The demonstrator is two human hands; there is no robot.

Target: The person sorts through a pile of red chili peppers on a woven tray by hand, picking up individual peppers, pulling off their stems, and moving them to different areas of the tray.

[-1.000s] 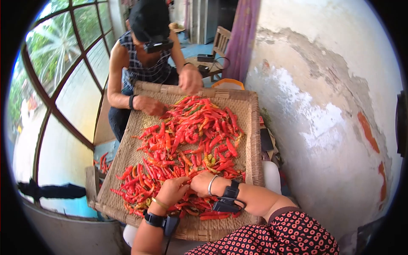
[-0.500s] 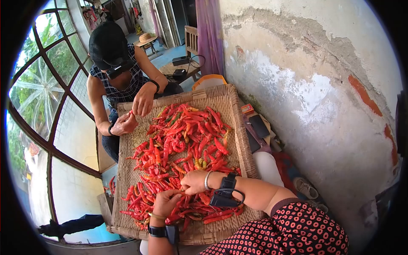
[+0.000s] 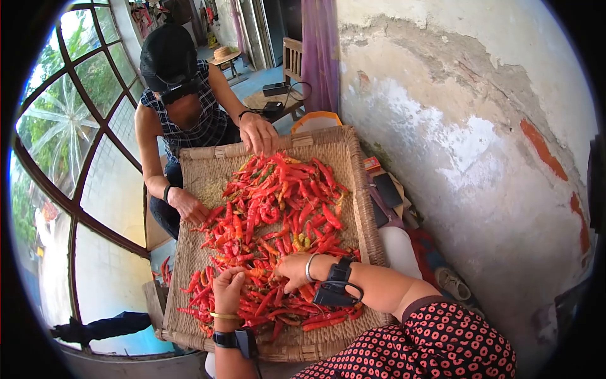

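Note:
A woven tray [image 3: 199, 169] with raised edges bears a wide heap of red chili peppers [image 3: 265, 218]. My left hand [image 3: 228, 287] is over the near left part of the heap, thumb and fingers pinched on a reddish-orange pepper [image 3: 255, 273] that points right. To its right my right hand [image 3: 295, 270], with a silver bangle at the wrist, reaches over the peppers. Its fingers point down and left, somewhat apart, and nothing shows in them. Some yellowish peppers [image 3: 302, 242] lie just beyond it.
Across the tray a person [image 3: 189, 114] in a dark cap has both hands at the peppers. A wooden chair [image 3: 293, 60] with black devices stands behind. The wall [image 3: 442, 145] is on the right, a barred window [image 3: 76, 126] on the left, shoes [image 3: 453, 283] at the lower right.
My hands, together before, have moved apart, the left one leftward with a pepper. The other person's hands have also parted, one to the tray's left side, one to the heap's far end.

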